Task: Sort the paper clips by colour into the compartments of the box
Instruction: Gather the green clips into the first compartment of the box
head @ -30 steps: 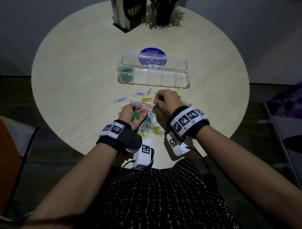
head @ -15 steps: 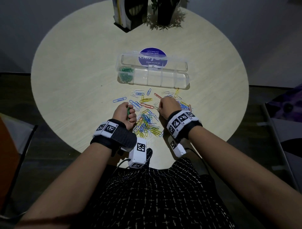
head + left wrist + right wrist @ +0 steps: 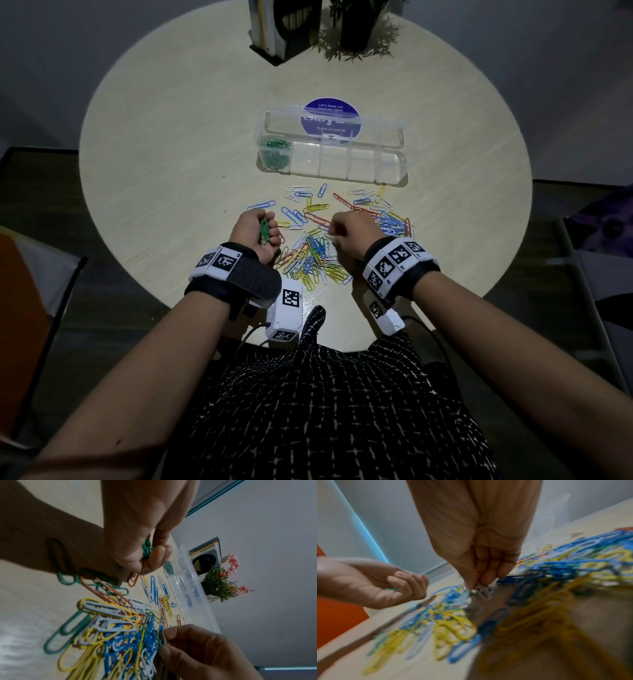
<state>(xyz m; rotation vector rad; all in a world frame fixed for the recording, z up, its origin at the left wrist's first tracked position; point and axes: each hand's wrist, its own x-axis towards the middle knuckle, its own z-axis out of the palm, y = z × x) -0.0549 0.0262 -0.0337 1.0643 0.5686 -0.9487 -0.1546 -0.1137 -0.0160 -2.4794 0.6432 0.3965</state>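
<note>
Dozens of light, springy, slippery paper clips (image 3: 318, 246) are lying tangled near the desk's (image 3: 154, 178) front edge. The left hand (image 3: 255, 236) is clutching green clips (image 3: 264, 231); the right hand (image 3: 481, 563) is pinching a clip's (image 3: 483, 592) wire end, apparently white. The compartment box (image 3: 342, 161) is sitting mid-desk.

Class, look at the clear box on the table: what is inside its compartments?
The clear box holds green paper clips in its leftmost compartment. The other compartments look empty, though glare hides parts of them.

black wristbands (image 3: 236, 277) | white tag-marked camera modules (image 3: 286, 313) | black-white patterned garment (image 3: 329, 411)
</note>
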